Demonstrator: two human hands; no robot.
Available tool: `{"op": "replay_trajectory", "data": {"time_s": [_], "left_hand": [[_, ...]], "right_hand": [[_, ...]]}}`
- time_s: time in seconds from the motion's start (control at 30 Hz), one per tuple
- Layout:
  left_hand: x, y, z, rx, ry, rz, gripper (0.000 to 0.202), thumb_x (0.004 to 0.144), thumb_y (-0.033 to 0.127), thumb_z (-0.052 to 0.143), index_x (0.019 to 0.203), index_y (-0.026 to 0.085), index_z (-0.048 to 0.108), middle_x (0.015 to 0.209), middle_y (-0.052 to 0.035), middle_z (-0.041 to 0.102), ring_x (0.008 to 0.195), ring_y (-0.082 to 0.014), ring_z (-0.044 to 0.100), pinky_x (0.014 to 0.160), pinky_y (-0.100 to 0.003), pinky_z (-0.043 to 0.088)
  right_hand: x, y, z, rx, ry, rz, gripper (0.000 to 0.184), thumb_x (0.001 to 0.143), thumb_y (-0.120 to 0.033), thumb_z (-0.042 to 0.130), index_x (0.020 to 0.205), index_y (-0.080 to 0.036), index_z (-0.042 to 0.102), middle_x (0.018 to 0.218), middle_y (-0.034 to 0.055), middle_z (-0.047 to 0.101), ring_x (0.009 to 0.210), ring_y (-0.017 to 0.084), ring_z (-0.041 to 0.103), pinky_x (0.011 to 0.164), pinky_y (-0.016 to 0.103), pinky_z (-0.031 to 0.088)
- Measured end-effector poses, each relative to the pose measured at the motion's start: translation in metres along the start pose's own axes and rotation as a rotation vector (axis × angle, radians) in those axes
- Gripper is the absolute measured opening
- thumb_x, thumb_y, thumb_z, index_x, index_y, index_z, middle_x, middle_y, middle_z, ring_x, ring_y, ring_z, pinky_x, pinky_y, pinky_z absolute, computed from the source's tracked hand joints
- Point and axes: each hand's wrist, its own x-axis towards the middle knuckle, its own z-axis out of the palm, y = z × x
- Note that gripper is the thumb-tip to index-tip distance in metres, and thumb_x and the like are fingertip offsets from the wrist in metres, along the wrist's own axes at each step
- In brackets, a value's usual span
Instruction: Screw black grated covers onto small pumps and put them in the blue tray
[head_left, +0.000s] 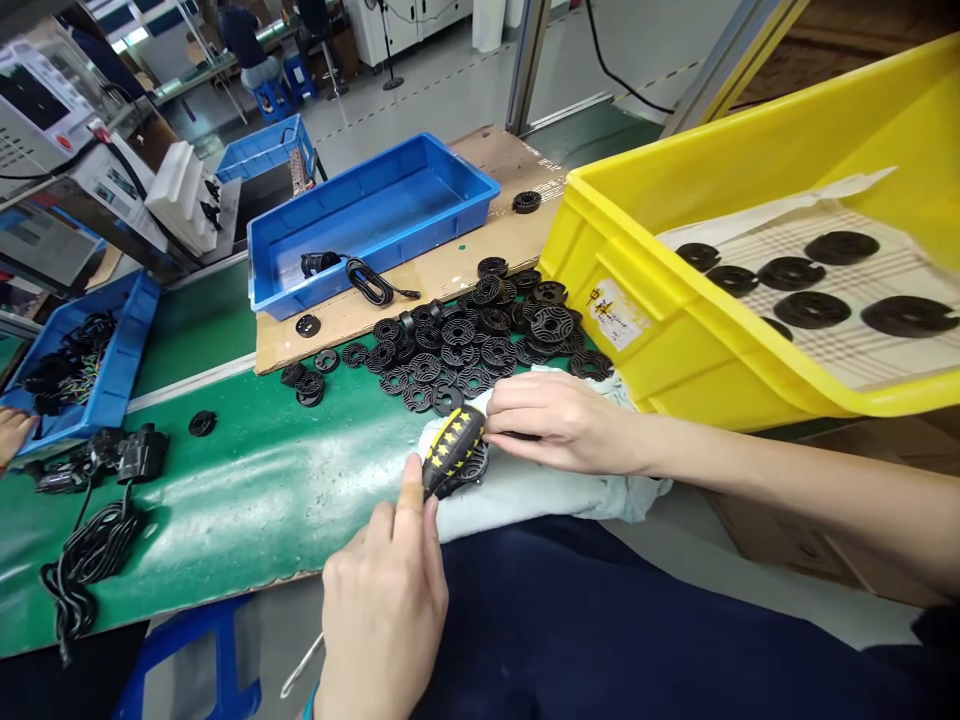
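Observation:
My left hand is closed around a tool with a yellow-and-black grip, thumb up along its handle. The tool's end lies on a black round slotted disc that rests on a pale cloth. My right hand pinches that disc from the right, fingers pressed together on its edge. Just beyond lies a heap of several black discs on the green belt.
A yellow crate with more discs on a lined sheet stands at right. A blue tray with a black cable sits on cardboard behind. Black adapters with cords lie at left, next to another blue tray. Another person's hand shows at far left.

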Motion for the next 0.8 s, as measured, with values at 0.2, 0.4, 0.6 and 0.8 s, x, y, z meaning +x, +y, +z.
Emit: {"op": "replay_trajectory", "data": {"time_s": [0.2, 0.4, 0.6, 0.8], "left_hand": [[-0.013, 0.008, 0.001, -0.018, 0.191, -0.164, 0.054, 0.108, 0.023, 0.050, 0.161, 0.017, 0.041, 0.068, 0.0005, 0.073, 0.043, -0.0122, 0.060, 0.042, -0.024, 0.040], [-0.016, 0.010, 0.018, -0.076, 0.073, -0.105, 0.046, 0.108, 0.023, 0.052, 0.153, 0.013, 0.051, 0.090, -0.0072, 0.080, 0.054, -0.0133, 0.069, 0.048, -0.023, 0.045], [-0.028, 0.010, 0.013, -0.090, 0.165, -0.137, 0.062, 0.108, 0.018, 0.049, 0.166, 0.017, 0.029, 0.076, -0.0014, 0.077, 0.047, -0.0125, 0.064, 0.046, -0.022, 0.046], [-0.037, 0.006, 0.016, -0.112, 0.096, -0.107, 0.058, 0.108, 0.020, 0.050, 0.164, 0.018, 0.034, 0.065, 0.0018, 0.067, 0.045, -0.0123, 0.061, 0.048, -0.023, 0.045]], "right_hand": [[0.000, 0.000, 0.001, -0.006, 0.009, -0.013, 0.018, 0.106, -0.017, 0.057, 0.093, -0.015, 0.070, 0.081, 0.0051, 0.069, 0.076, 0.017, 0.059, 0.068, 0.031, 0.046], [0.000, 0.001, -0.002, -0.032, 0.004, -0.011, 0.022, 0.108, -0.019, 0.054, 0.093, -0.016, 0.070, 0.082, 0.0051, 0.070, 0.076, 0.017, 0.059, 0.067, 0.031, 0.045], [-0.002, 0.003, -0.002, -0.007, -0.024, 0.008, 0.023, 0.109, -0.020, 0.052, 0.094, -0.017, 0.070, 0.082, 0.0052, 0.069, 0.077, 0.017, 0.060, 0.067, 0.030, 0.046], [-0.003, 0.004, -0.003, -0.020, -0.030, 0.011, 0.023, 0.108, -0.019, 0.053, 0.094, -0.016, 0.070, 0.083, 0.0053, 0.069, 0.078, 0.017, 0.060, 0.069, 0.031, 0.047]]}}
